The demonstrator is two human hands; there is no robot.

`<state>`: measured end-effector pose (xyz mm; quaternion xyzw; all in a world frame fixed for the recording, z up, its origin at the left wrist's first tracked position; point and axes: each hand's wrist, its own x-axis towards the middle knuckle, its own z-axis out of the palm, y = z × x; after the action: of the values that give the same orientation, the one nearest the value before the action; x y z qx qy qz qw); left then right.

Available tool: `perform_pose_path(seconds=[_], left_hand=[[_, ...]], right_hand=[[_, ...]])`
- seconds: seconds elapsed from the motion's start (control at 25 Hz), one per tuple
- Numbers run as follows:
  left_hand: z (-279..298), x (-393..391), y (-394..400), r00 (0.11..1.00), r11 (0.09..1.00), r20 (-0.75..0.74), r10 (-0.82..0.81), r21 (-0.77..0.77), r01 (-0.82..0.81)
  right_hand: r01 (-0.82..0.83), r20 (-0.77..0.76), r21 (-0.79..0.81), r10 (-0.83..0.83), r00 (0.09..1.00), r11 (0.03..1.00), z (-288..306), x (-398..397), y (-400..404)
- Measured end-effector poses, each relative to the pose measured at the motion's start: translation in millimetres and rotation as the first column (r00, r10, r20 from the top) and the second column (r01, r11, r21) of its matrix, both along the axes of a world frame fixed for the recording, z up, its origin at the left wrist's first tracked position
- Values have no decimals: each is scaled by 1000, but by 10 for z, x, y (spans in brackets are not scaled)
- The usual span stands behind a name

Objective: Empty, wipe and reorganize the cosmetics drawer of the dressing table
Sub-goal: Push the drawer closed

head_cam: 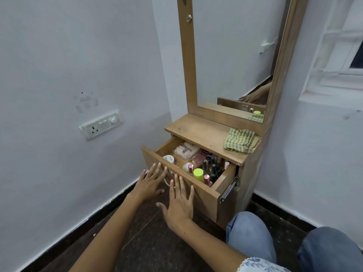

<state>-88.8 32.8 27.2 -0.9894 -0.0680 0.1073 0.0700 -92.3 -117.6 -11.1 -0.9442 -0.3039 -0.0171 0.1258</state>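
Drawer (pixel 204 190) pulled out, full of cosmetics: green-capped bottle (pixel 198 173), white jar (pixel 169 159), dark bottles. Left hand (pixel 150 182) and right hand (pixel 179 206) both flat, fingers spread, on the drawer front, gripping nothing; ring handle (pixel 169 178) between them. Beyond the hands: tabletop (pixel 198 134) with checked cloth (pixel 241 140), mirror (pixel 231 55) above. Switchboard (pixel 101 124) on the wall left of them. Dark floor (pixel 149 246) beneath.

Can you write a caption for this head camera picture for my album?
Both open hands, left hand and right hand, at the open cosmetics drawer, checked cloth waiting on top.
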Motion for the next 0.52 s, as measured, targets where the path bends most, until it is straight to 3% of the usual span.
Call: perform_pose_path(seconds=[0.08,0.2,0.52], left_hand=[[26,238,-57,1000,1000,-4,-21,3,21],[32,560,-127,999,999,-15,-39,10,39],[8,1223,-258,996,996,27,-88,-5,88]], right_hand=[[43,20,8,-44,999,999,-18,213,-40],[78,-67,13,-77,995,997,32,471,-98],[153,109,-47,-147,983,987,-87,1156,-218]])
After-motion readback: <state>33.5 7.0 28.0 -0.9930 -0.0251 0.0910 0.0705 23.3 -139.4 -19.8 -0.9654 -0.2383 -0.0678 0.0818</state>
